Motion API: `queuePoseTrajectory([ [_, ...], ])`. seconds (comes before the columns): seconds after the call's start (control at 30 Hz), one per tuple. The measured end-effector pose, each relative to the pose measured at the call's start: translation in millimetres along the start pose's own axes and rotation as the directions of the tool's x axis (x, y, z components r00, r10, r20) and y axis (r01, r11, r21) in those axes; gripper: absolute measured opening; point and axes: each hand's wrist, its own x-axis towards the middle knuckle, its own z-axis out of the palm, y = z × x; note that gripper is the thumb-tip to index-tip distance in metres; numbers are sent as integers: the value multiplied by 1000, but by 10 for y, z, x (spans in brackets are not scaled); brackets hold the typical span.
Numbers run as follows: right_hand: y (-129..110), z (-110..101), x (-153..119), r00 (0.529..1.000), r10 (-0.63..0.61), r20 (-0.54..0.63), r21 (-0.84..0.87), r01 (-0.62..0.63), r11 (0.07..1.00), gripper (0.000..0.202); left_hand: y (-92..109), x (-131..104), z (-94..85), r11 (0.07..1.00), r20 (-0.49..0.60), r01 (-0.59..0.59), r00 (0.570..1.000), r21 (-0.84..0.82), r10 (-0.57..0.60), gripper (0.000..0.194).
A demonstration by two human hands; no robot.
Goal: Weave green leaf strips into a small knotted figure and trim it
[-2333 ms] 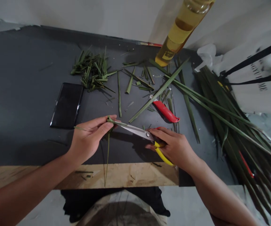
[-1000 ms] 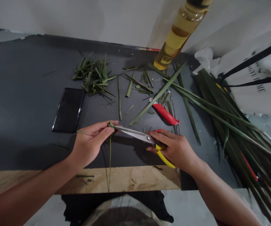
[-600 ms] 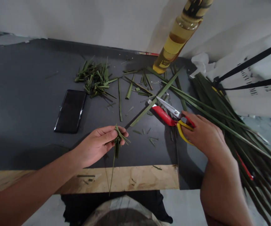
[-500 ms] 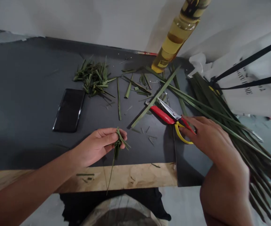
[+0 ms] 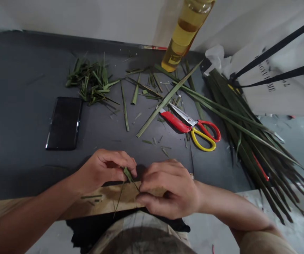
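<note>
Between the thumb and fingers of my left hand (image 5: 109, 167) is a small folded piece of green leaf (image 5: 128, 173), with thin strands trailing down from it. My right hand (image 5: 169, 188) is closed just to the right, thumb and forefinger pinching the end of one strand. Both hands are over the table's front edge. Beyond them lie scissors (image 5: 191, 121) with one red and one yellow handle, blades apart, beside a red-handled cutter (image 5: 175, 121). A long leaf strip (image 5: 168, 100) crosses the cutter's tip.
A pile of leaf scraps (image 5: 91, 81) lies behind a black phone (image 5: 64, 123). Toward the back stands a bottle of yellow liquid (image 5: 182, 38). Long leaves (image 5: 247, 141) spread at the right, near a white bag (image 5: 279, 77). A paintbrush (image 5: 156, 47) rests along the wall.
My right hand has let go of the scissors, which now lie on the table, and has come over to the left hand's leaf piece. My left hand has moved lower, and the view has shifted.
</note>
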Motion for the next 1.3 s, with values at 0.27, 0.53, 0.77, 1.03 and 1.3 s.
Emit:
queuePoseTrajectory([
  [0.27,190,50,-113,947,-316,-54,-121,308,944,15,41,88,30,984,106,-165,982,61,158,13],
  [0.53,181,103,-110,952,-273,-141,-105,260,960,11,-6,84,-2,976,122,-194,976,97,182,19],
  [0.77,103,40,-98,984,-47,-173,-79,34,996,5,-30,74,-23,987,78,-123,990,105,115,14],
  [1.03,72,84,-109,929,315,-191,24,-317,948,6,-24,45,39,994,-139,100,986,36,-94,18],
  [1.3,102,132,-79,913,357,-198,59,-353,934,4,19,70,143,969,-232,240,948,66,-219,22],
])
